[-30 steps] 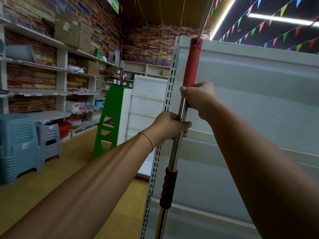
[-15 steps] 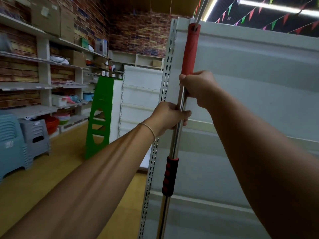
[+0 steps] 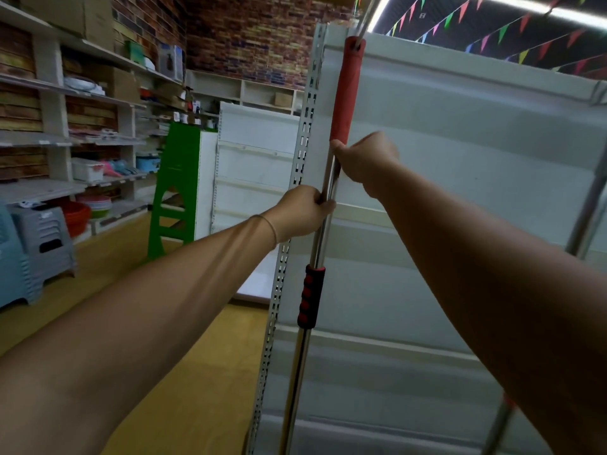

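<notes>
Both arms reach forward to one upright metal pole (image 3: pixel 321 238), which stands just in front of a white shelving panel (image 3: pixel 460 192) and beside its slotted upright (image 3: pixel 304 133). The left hand (image 3: pixel 300 210) wraps the bare steel, fingers curled round it. Just above, the right hand (image 3: pixel 368 157) clenches the shaft at the lower end of a red sleeve (image 3: pixel 346 93). This stacked grip looks meant to steady the pole while one section is twisted or slid, since a thinner rod (image 3: pixel 366 18) rises from the sleeve's top. Counted: two hands, one held pole and two sleeves on it — the red one and a black-and-red grip (image 3: pixel 310 297) below the hands. A second pole (image 3: pixel 588 205) stands at the right edge. Farther off are one green stepladder (image 3: pixel 177 185) and two stacks of stools (image 3: pixel 46 238) — grey and blue.
</notes>
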### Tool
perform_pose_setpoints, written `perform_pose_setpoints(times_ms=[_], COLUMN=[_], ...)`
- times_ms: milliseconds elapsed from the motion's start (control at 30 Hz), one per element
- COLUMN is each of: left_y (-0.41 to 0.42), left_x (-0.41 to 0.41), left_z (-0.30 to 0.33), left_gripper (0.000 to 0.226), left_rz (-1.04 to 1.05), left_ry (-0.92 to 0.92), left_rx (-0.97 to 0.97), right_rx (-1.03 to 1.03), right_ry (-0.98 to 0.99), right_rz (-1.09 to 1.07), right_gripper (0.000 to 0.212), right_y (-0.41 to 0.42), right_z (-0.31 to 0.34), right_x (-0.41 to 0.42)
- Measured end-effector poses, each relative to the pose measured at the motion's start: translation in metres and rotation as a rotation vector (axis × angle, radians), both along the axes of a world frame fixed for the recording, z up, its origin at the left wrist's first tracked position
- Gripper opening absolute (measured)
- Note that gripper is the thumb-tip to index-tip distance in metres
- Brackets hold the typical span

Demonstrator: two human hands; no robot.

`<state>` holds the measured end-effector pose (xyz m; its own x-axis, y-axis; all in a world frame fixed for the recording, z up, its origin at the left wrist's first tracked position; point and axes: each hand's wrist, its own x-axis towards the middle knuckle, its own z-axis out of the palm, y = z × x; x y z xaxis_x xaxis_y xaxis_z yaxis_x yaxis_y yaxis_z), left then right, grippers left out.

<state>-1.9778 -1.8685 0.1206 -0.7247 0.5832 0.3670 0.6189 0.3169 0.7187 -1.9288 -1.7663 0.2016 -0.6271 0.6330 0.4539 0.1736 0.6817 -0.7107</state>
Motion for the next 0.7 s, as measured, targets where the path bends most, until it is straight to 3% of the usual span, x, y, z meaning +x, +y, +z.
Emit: perform_pose_setpoints(times_ms=[200,333,533,700], left_y=[-0.023,-0.014,0.022,0.076], left_x=[0.030,0.074,0.150,0.219], left_z=[-0.004,0.009,0.010,-0.003], left_gripper=[0.035,0.039,0.045,0.048], left_rz=[0.099,0.061,-0.014,-0.071], left_ry=[0.201,0.285,0.358,0.389], left_rx=[-0.004,-0.085,-0.191,-0.212], right_rx=[0.084,0.095,0.147,0.339], right_ry=[-0.083,-0.078,-0.079,-0.093], right_rz=[-0.022,-0.010,-0.014,-0.088], right_gripper=[0.050,0.048,0.060,0.056], right_y=[0.032,0.058,0.098,0.134], right_z=[-0.030,-0.045,-0.060,-0.066], right_x=[0.058,0.105,0.197,0.291])
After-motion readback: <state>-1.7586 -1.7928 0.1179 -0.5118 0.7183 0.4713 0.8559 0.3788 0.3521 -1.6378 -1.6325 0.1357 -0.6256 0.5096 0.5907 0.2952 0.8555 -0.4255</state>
